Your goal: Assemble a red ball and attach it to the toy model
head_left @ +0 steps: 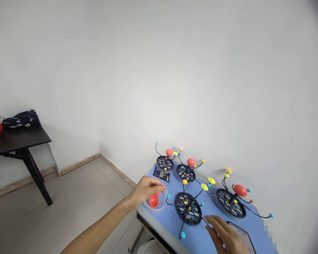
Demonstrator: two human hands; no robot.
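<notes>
My left hand point(146, 190) reaches over a clear plastic bowl point(159, 205) at the near left corner of the blue table point(172, 222); its fingers curl at the bowl's rim above a red half-ball point(153, 200) lying inside. What the fingertips pinch is hidden. My right hand point(224, 233) lies flat with fingers spread on the table, just right of the nearest black round base point(188, 208), which carries black wire arms with small coloured balls. A phone point(242, 236) lies beside that hand.
Three more black bases stand behind, each with a red ball: far left point(164, 163), middle point(186, 172), right point(230, 206). A black card point(161, 174) lies by the far-left one. White wall close behind. A dark side table point(18, 139) with a bag stands at left.
</notes>
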